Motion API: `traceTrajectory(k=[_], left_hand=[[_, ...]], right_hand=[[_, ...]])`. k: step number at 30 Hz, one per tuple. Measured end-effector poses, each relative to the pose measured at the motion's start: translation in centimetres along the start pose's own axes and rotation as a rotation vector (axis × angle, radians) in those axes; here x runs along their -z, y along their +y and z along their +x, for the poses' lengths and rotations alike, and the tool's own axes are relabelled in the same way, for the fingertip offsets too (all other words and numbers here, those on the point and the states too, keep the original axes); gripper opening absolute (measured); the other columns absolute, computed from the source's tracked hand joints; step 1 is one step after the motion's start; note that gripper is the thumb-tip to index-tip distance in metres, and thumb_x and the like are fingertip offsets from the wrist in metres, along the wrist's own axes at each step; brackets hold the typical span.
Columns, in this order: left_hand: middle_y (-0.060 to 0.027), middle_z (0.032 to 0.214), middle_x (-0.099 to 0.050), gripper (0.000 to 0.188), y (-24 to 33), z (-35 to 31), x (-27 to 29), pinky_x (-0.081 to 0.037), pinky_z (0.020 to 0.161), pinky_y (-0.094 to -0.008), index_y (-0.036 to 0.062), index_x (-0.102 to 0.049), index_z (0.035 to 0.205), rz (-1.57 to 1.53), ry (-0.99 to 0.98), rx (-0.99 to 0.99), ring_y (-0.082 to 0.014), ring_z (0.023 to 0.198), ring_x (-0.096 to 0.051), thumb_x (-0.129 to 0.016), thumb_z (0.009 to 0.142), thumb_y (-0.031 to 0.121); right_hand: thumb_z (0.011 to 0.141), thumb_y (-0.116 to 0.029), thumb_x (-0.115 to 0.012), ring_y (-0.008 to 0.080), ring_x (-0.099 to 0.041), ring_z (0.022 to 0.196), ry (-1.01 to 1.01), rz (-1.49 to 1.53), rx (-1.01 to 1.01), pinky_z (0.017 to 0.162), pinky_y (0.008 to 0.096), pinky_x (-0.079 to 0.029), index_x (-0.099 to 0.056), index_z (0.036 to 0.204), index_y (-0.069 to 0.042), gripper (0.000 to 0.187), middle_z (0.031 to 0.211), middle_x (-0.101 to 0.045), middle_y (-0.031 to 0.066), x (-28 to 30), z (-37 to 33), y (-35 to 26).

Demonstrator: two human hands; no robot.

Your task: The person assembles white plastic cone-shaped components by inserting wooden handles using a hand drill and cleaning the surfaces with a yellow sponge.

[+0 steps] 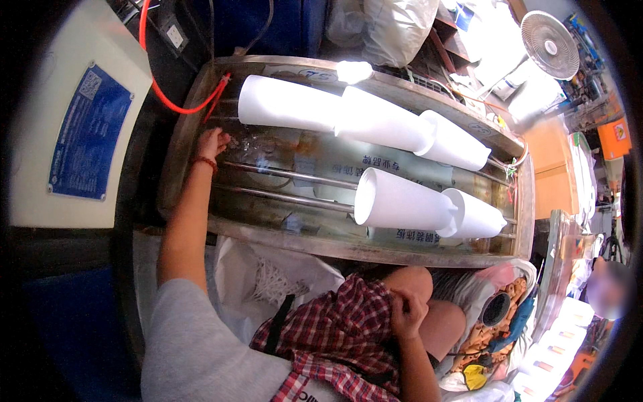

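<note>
Reaching into the trough (375,254), the left hand (214,143) is hovering near the rods (315,179); the right hand (407,313) is resting by a knee (447,327). Can't tell if either grip's holding anything. White cups (402,201) are lying along the rods, probably so they're staying lined up.

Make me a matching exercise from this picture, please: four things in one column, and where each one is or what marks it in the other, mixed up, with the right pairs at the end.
Things:
1. left hand
2. right hand
3. white cups
4. fan

Places or marks:
A. in two rows along the tray
B. upper right of the picture
C. reddish band at its wrist
D. by the knee

Pairs: 1-C, 2-D, 3-A, 4-B
</note>
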State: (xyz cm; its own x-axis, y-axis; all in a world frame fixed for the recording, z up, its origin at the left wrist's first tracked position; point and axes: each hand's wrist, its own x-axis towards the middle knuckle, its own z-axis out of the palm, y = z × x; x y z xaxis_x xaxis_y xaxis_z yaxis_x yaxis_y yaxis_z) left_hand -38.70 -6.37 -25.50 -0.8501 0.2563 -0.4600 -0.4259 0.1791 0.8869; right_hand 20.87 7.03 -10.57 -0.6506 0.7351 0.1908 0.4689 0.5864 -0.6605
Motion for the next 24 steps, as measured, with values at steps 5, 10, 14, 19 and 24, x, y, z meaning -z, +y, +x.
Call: traceTrajectory(k=[5,10,14,19,24], left_hand=[[-0.0231,0.120,-0.057,0.061,-0.5,0.1,-1.7,-0.042,0.097,-0.0418,-0.0025,-0.050,0.123,0.813,0.216,-0.398,-0.0364,0.113,-0.054,-0.066,0.077,0.035],[-0.0216,0.124,-0.055,0.060,-5.1,2.0,-4.2,-0.043,0.096,-0.0435,-0.0010,-0.055,0.119,1.042,0.180,-0.076,-0.0354,0.115,-0.054,-0.065,0.076,0.040],[-0.0146,0.096,-0.066,0.034,-4.5,-0.2,-7.4,-0.054,0.075,-0.0399,0.0011,-0.061,0.100,0.554,0.160,-0.154,-0.0287,0.087,-0.065,-0.062,0.081,0.029],[-0.0043,0.077,-0.063,0.010,-0.3,-8.7,-10.2,-0.053,0.055,-0.0286,0.0084,-0.058,0.083,-0.500,-0.064,0.046,-0.0148,0.067,-0.064,-0.055,0.088,0.017],[-0.0088,0.085,-0.065,0.018,0.2,-17.0,-11.8,-0.055,0.068,-0.0325,0.0046,-0.053,0.097,-0.652,-0.154,0.136,-0.0192,0.076,-0.066,-0.056,0.089,0.021]], right_hand=[[0.079,0.001,-0.060,0.0224,-0.065,0.068,0.031,0.018,0.026,0.062,0.0294,-0.050,-0.065,0.087,-0.002,0.009,0.078,-0.066,0.0111,-0.3,0.0,0.2],[0.081,0.001,-0.058,0.0176,-0.063,0.062,0.030,0.036,-0.005,0.057,0.0260,-0.047,-0.065,0.086,-0.002,0.010,0.075,-0.065,0.0108,-0.2,0.2,-0.2],[0.082,0.000,-0.057,0.0159,-0.061,0.061,0.068,-0.012,0.075,0.057,0.0256,-0.046,-0.065,0.086,-0.002,0.009,0.073,-0.064,0.0099,-0.3,0.3,-0.5],[0.081,0.000,-0.058,0.0208,-0.062,0.065,0.060,0.024,-0.038,0.062,0.0287,-0.048,-0.064,0.085,-0.001,0.008,0.073,-0.063,0.0083,-0.6,0.3,-1.4],[0.081,-0.004,-0.063,0.0248,-0.064,0.076,-0.104,0.056,0.121,0.066,0.0309,-0.051,-0.060,0.103,-0.001,0.022,0.093,-0.064,0.0140,-0.4,2.8,-2.5]])
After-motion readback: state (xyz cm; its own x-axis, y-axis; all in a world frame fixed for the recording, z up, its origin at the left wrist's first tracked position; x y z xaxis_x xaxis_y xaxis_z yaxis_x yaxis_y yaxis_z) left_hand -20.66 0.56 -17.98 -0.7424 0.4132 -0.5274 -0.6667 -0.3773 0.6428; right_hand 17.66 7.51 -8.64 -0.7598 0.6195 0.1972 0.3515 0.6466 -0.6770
